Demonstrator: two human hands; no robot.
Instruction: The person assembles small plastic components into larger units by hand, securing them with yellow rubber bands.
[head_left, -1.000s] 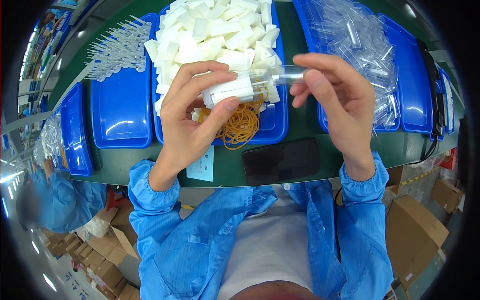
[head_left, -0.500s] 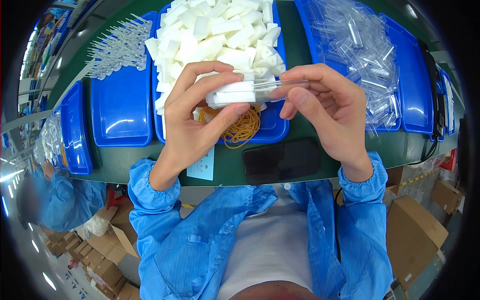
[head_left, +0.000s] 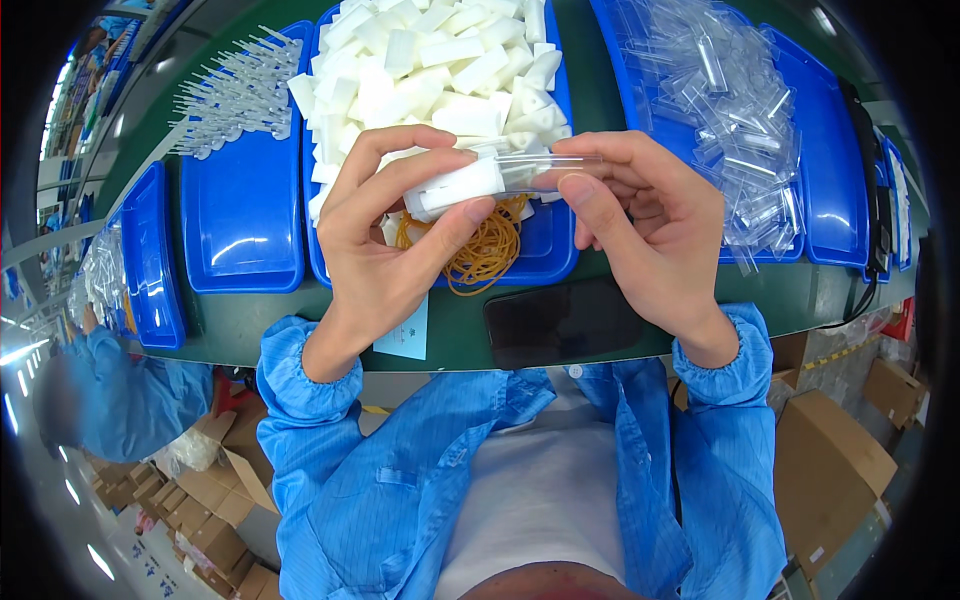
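Between my two hands is a clear plastic tube (head_left: 525, 172), lying sideways with white foam pieces (head_left: 462, 187) in its left part. My left hand (head_left: 390, 220) grips the foam-filled end between fingers and thumb. The thumb and fingers of my right hand (head_left: 650, 215) pinch the bare clear end. Beneath the tube, a blue tray (head_left: 545, 240) holds a heap of white foam blocks (head_left: 440, 60) and a bundle of yellow rubber bands (head_left: 485, 255).
A black phone (head_left: 560, 325) lies by the table's near edge, with a light-blue paper (head_left: 403, 335) left of it. Clear tubes (head_left: 725, 110) fill a tray at right. White slender plastic parts (head_left: 240, 95) lie at left. A person in blue (head_left: 140, 400) works at far left.
The tube has tilted slightly, its right end rising relative to the foam end. Both hands have shifted a little left and keep their hold.
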